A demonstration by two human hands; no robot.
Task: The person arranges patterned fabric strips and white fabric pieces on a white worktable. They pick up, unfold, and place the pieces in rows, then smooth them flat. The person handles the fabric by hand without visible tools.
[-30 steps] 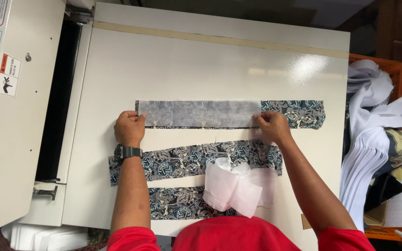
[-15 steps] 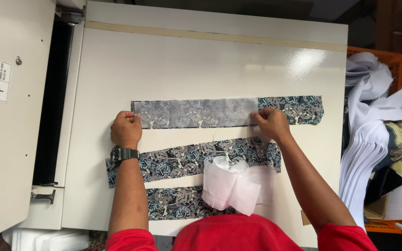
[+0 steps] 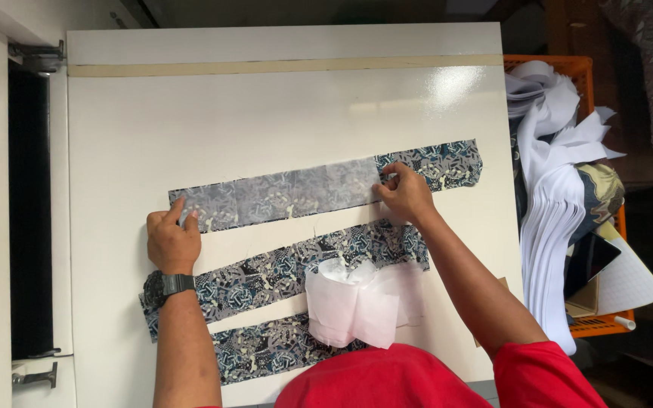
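Three long strips of dark blue patterned fabric lie across a white work table [image 3: 266, 121]. The top strip [image 3: 447, 162] is mostly covered by a sheer white interfacing strip [image 3: 289, 193]. My left hand [image 3: 171, 238], with a black wristwatch, presses the left end of that covered strip. My right hand [image 3: 406, 193] pinches the right end of the interfacing where the bare pattern begins. The middle strip [image 3: 266, 276] and the bottom strip [image 3: 258, 347] lie below. A loose bundle of white interfacing pieces [image 3: 357, 302] rests over them, near my body.
A tan tape line [image 3: 281, 66] runs across the far side of the table. At the left stands a white machine panel with a dark slot [image 3: 28, 211]. An orange crate [image 3: 576, 189] at the right holds stacked white pieces and other fabric.
The view has shifted and tilted, so the strips now run diagonally. Both hands stay on the ends of the top strip; the left hand now lies flatter on its left end.
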